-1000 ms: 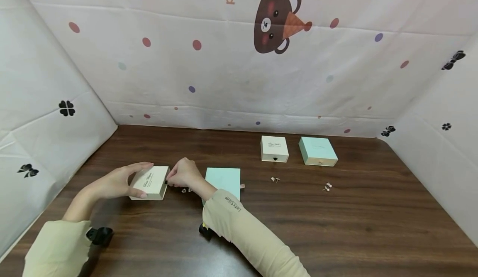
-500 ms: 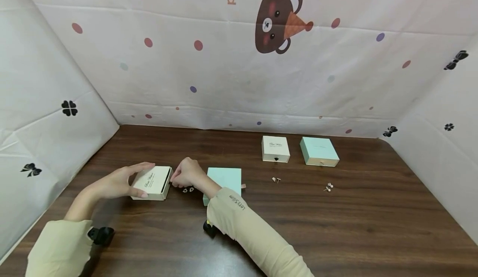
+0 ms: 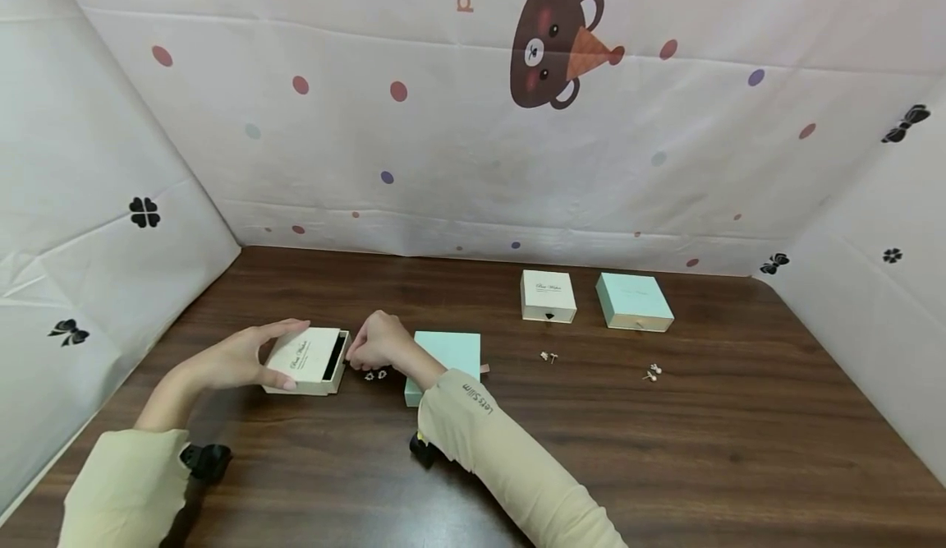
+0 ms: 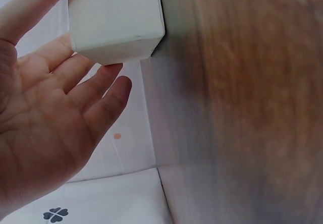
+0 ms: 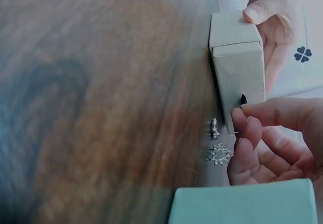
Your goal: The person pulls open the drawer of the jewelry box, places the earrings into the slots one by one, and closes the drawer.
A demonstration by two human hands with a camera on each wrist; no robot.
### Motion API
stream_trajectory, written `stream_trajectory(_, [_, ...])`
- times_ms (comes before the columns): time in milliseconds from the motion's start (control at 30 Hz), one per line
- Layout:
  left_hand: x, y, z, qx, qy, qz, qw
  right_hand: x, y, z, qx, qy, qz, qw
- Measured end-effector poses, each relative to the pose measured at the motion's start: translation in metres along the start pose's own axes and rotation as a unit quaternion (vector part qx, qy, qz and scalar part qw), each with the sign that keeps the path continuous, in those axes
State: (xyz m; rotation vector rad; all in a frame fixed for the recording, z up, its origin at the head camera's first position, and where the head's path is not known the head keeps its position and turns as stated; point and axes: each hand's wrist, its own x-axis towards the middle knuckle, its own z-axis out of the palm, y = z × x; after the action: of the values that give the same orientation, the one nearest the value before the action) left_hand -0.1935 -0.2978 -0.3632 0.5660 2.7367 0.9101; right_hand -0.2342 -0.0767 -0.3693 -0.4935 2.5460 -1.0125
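Observation:
A white lidded-sleeve drawer box (image 3: 301, 355) with dark script on top lies at the left of the table. My left hand (image 3: 231, 361) holds its sleeve, with the thumb on the near side and fingers at the far side. The box's drawer (image 5: 236, 72) sticks partly out to the right, and a dark strip of its inside shows. My right hand (image 3: 379, 341) pinches the black ribbon tab (image 5: 244, 99) on the drawer's front. Just under that hand, a pair of flower-shaped earrings (image 3: 375, 375) lies on the table. In the left wrist view the box's closed end (image 4: 116, 17) meets the fingers.
A teal box (image 3: 452, 352) with a ribbon tab lies under my right forearm. Farther back stand a smaller white box (image 3: 548, 295) and another teal box (image 3: 634, 300). Small earrings (image 3: 548, 357) and pearl-like earrings (image 3: 652, 373) lie before them. White cloth walls surround the table.
The drawer has slid out to the right, opening a dark gap beside the sleeve. My right hand has moved slightly right with the tab, while my left hand keeps its hold on the sleeve.

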Motion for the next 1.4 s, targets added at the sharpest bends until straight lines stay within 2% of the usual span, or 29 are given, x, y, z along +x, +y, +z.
stream_trajectory(267, [0.000,0.000,0.000,0.001,0.001,-0.005,1.0000,0.000,0.003,-0.003,-0.014,-0.009,-0.012,0.9998])
stream_trajectory(533, [0.001,-0.001,-0.001,0.008,-0.003,-0.004,1.0000,-0.002,0.003,-0.007,-0.097,-0.002,-0.058,0.9936])
stream_trajectory(700, [0.002,-0.001,-0.001,0.009,-0.009,-0.008,0.9999,-0.001,0.005,-0.010,-0.116,-0.007,-0.069,0.9909])
stream_trajectory(833, [0.002,-0.001,-0.002,0.011,-0.008,-0.007,0.9999,0.001,0.006,-0.012,-0.117,-0.009,-0.069,0.9907])
stream_trajectory(1100, [0.000,-0.002,-0.003,0.011,-0.006,-0.005,0.9999,0.000,0.008,-0.013,-0.081,-0.025,-0.054,0.9950])
stream_trajectory(1400, [-0.006,-0.006,-0.004,0.005,-0.001,-0.004,1.0000,-0.004,0.006,-0.015,-0.086,-0.035,-0.040,0.9949])
